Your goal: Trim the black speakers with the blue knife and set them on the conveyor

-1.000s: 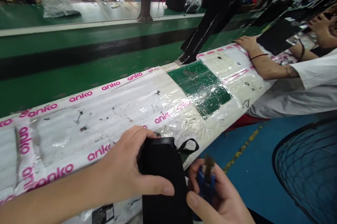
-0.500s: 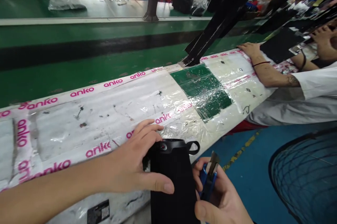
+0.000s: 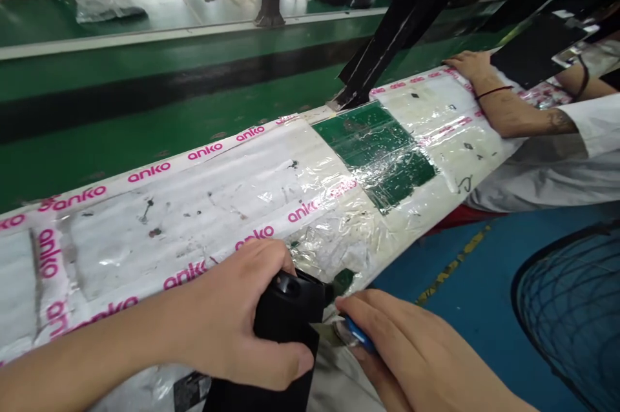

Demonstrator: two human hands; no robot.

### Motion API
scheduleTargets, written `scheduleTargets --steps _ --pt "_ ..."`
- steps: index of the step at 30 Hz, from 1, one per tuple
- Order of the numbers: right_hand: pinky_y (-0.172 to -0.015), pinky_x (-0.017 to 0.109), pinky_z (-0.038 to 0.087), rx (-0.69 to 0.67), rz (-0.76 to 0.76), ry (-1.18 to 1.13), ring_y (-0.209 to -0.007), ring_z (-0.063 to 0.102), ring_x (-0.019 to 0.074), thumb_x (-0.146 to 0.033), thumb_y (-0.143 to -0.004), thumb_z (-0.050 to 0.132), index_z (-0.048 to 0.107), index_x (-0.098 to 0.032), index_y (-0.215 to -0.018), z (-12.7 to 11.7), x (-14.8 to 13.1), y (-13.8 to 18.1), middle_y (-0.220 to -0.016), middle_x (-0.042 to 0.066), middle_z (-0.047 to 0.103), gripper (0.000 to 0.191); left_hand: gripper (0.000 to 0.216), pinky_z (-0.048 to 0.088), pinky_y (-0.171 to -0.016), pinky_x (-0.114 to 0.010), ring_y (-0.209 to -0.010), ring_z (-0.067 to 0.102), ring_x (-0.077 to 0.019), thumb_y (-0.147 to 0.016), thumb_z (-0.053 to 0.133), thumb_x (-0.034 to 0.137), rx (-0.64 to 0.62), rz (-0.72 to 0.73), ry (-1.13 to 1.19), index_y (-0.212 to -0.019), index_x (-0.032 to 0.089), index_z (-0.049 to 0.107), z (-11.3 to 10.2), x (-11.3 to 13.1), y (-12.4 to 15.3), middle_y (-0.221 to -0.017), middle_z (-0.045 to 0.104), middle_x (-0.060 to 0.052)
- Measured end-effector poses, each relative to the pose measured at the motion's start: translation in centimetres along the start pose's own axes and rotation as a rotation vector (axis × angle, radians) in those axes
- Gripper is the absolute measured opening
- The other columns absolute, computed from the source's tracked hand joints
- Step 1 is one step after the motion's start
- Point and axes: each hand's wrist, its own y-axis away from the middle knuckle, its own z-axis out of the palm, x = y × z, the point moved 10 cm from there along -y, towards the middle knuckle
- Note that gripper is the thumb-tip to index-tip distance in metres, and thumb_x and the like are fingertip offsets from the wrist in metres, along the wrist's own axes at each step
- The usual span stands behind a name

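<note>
My left hand [image 3: 232, 321] is wrapped round a black cylindrical speaker [image 3: 285, 309] that lies at the near edge of the white workbench [image 3: 203, 205]. My right hand [image 3: 407, 354] is closed on a blue utility knife [image 3: 353, 333], whose blade end rests against the speaker's right side. The speaker's lower part is hidden behind my left hand and runs off the bottom of the view.
The bench is covered in clear film and pink "anko" tape, with a green patch [image 3: 378, 154] at the middle right. Another person's forearm [image 3: 504, 108] in a white sleeve rests on the far right of the bench. A green conveyor [image 3: 145, 95] runs behind; a wire fan guard [image 3: 571, 309] stands low right.
My left hand has tightened round the speaker and tipped it down to the left. My right hand has turned over and brought the knife against the speaker's side.
</note>
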Motion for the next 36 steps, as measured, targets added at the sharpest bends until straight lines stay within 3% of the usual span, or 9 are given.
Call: scheduleTargets --steps 5,10,18,24,36 --pt "-0.052 0.039 0.055 -0.030 -0.136 0.171 -0.065 0.066 0.0256 -0.004 -0.095 0.038 0.054 -0.010 -0.123 0.6 0.0 -1.6 -0.086 0.008 0.069 0.032 0.045 0.048 -0.079 -0.042 -0.094 0.053 -0.0279 -0.068 0.076 0.047 -0.010 0.008 0.033 -0.094 0.022 0.048 0.4 -0.3 -0.5 -0.101 0.053 -0.006" --pt "-0.057 0.039 0.054 -0.028 -0.178 0.187 -0.068 0.065 0.0250 0.002 -0.086 0.039 0.054 -0.009 -0.124 1.1 0.2 -1.4 -0.087 0.008 0.070 0.042 0.046 0.048 -0.081 -0.042 -0.094 0.051 -0.0270 -0.069 0.077 0.045 -0.006 0.040 0.036 -0.096 0.022 0.047 0.3 -0.8 -0.9 -0.103 0.051 -0.006" --pt "-0.066 0.042 0.056 0.064 -0.227 0.339 -0.076 0.071 0.0280 -0.002 -0.098 0.030 0.056 -0.004 -0.126 1.3 -1.0 -0.6 -0.095 0.013 0.077 0.038 0.048 0.047 -0.082 -0.041 -0.093 0.049 -0.0249 -0.068 0.079 0.040 0.055 0.135 0.030 -0.097 0.024 0.044 0.1 -0.6 -0.9 -0.102 0.050 -0.003" --pt "-0.055 0.036 0.056 0.036 -0.073 0.162 -0.071 0.069 0.0238 -0.011 -0.107 0.035 0.050 -0.006 -0.134 1.5 0.2 -0.2 -0.092 0.011 0.074 0.032 0.046 0.048 -0.080 -0.040 -0.093 0.052 -0.0251 -0.069 0.078 0.040 0.033 0.074 0.053 -0.095 0.023 0.044 0.2 -0.5 -0.9 -0.102 0.051 -0.004" --pt "-0.048 0.038 0.056 0.001 -0.128 0.272 -0.066 0.071 0.0254 -0.012 -0.107 0.032 0.053 -0.006 -0.128 1.5 -0.8 -0.8 -0.084 0.009 0.073 0.030 0.044 0.049 -0.077 -0.038 -0.090 0.052 -0.0237 -0.073 0.076 0.047 0.071 0.106 0.006 -0.096 0.023 0.048 0.0 -0.6 -0.7 -0.100 0.052 -0.003"
